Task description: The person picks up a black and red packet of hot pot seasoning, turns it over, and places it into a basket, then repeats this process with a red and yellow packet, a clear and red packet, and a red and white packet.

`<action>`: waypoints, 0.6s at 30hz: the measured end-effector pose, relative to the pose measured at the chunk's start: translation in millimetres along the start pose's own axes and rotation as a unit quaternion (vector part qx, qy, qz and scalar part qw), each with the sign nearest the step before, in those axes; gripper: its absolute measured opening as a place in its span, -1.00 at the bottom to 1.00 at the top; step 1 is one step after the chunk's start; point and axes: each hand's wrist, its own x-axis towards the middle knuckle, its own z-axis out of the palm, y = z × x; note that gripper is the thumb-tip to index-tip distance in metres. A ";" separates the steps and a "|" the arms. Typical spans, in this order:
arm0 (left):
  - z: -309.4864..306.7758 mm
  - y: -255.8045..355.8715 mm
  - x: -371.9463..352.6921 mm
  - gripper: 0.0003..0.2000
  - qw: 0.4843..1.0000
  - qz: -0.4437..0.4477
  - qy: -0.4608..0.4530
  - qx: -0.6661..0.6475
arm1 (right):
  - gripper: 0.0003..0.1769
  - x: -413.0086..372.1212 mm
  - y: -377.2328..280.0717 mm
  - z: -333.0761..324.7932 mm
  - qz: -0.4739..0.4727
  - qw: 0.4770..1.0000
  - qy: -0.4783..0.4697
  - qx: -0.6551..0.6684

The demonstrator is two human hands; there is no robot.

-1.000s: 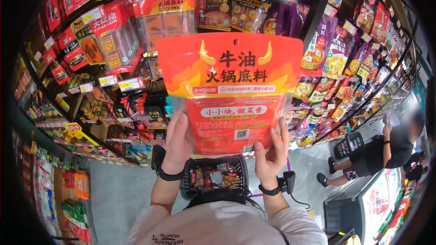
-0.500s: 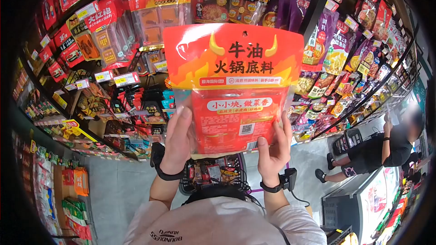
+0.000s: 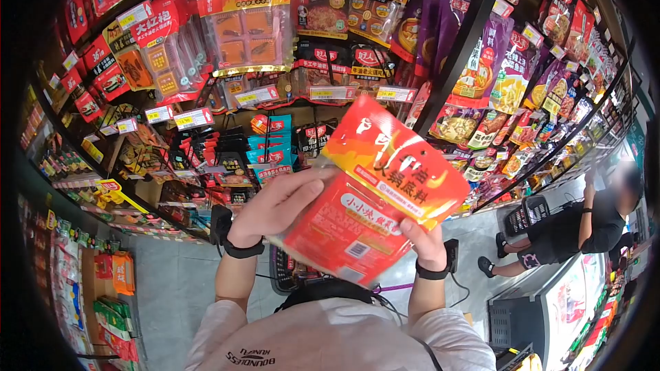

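A red and orange packet (image 3: 375, 199) with white and dark printing and a barcode hangs tilted in front of my chest, its top leaning to the right. My left hand (image 3: 285, 203) grips its left edge, with the fingers partly behind it. On the right edge, my right hand (image 3: 424, 239) holds it with the thumb on the printed face. Both wrists wear black bands. Beyond the packet, a similar red packet with orange blocks (image 3: 249, 24) hangs on the shelf.
Shelves of hanging packets with price tags (image 3: 332, 93) curve across the front. A black basket (image 3: 295, 268) with goods is below my hands. To the right, a person (image 3: 598, 216) in dark clothes stands by another basket (image 3: 526, 216) and a grey freezer (image 3: 515, 326).
The packet has come down and toward me and turned from upright to tilted rightward. My left hand has moved up its left side, and more of the shelf behind shows.
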 end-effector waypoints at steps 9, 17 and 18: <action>59.4 -78.4 -7.1 -0.16 0.816 0.128 -0.007 -0.563 | -0.46 38.0 4.2 51.8 -0.054 0.941 0.298 0.153; 39.3 -42.4 4.0 -0.67 0.911 0.149 0.213 -0.320 | -0.25 27.8 34.7 55.8 -0.075 0.976 0.095 0.183; 35.7 -42.1 6.5 -0.64 0.907 0.148 0.233 -0.319 | -0.20 26.7 36.1 50.9 -0.076 0.972 0.077 0.208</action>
